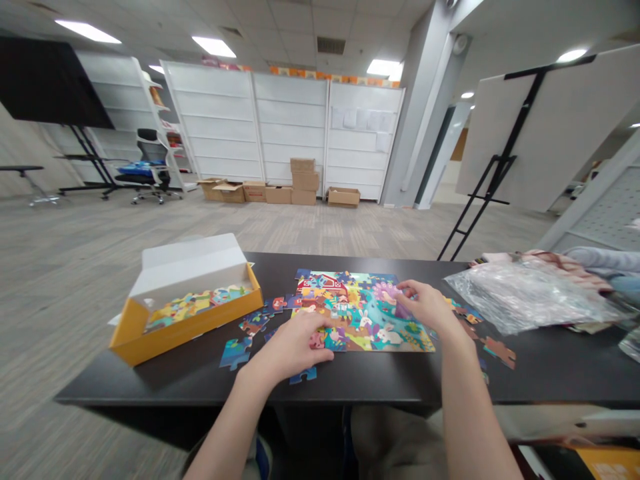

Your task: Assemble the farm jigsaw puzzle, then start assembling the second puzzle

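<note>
A colourful jigsaw picture (370, 317) with rabbits and a red barn lies flat on the dark table (375, 390). My left hand (300, 341) rests over its lower left side, thumb and fingers apart, nothing held between them. At the upper right of the picture, my right hand (425, 303) has its thumb and index finger close together at a purple piece (403, 310); whether it grips the piece is hard to make out. Loose pieces (235, 352) lie left of the picture, and more brown and blue ones (500, 351) lie beyond my right forearm.
An open yellow box (195, 331) with a white lid holds several pieces at the table's left. Clear plastic bags (530, 297) and folded cloth (565, 267) lie at the right. Cardboard boxes (305, 181) stand by white shelving across the floor.
</note>
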